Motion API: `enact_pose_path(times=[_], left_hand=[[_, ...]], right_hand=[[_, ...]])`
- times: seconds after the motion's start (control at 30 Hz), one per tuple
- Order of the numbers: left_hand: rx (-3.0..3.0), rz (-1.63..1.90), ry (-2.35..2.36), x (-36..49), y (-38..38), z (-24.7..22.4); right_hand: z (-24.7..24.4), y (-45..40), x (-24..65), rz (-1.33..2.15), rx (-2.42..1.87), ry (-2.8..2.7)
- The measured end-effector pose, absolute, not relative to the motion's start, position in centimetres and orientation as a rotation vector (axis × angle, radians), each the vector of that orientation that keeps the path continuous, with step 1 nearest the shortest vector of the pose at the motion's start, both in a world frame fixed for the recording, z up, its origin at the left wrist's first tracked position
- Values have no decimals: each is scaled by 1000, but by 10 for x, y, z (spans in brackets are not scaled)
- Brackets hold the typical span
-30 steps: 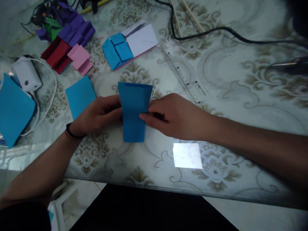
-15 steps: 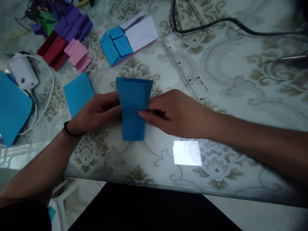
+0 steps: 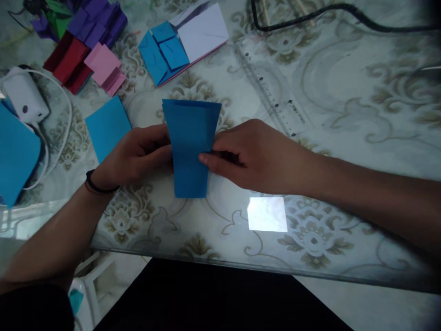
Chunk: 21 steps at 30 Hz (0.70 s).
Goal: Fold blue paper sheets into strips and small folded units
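A folded blue paper [image 3: 189,147] is held up between both hands over the patterned table [image 3: 213,239], its top edges slightly apart. My right hand [image 3: 237,156] pinches its right edge, with the thumb on the near face and the other fingers behind. At the left edge, my left hand [image 3: 144,151] is closed on the paper, and its fingertips are partly hidden behind it. A flat blue square of paper [image 3: 106,126] lies just beyond my left wrist, which wears a black band.
Purple [image 3: 98,23], red [image 3: 69,62] and pink folded papers [image 3: 104,69] lie back left. A blue and white folded piece [image 3: 172,57], clear ruler [image 3: 268,87] and black cable [image 3: 320,13] are farther back. A white device [image 3: 25,96] with cord sits left, by a blue sheet [image 3: 15,151].
The view has shifted slightly, moving the table items up in the picture. Both hands keep their hold on the blue paper, whose top looks slightly wider.
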<state>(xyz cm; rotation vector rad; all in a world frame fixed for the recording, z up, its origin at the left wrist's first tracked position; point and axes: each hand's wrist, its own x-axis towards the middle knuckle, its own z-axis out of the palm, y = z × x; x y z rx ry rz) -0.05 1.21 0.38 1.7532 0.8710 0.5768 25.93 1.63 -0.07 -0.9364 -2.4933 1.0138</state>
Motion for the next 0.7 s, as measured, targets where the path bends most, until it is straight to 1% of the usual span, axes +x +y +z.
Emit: enact_pose_path(times=[0.27,0.47,0.6,0.7], left_hand=[[1780,584,872,4,13,9],[1791,473,1076,2,10,11],[1799,610,986,0,11,6],[1785,644,937,2,11,4]], right_hand=[[-2,15,260,1002,-935,-2475],[-1,15,260,1010,-965,-2465],[-2,15,261,991,-968,-2470],[-4,14,262,985,-961,-2467]])
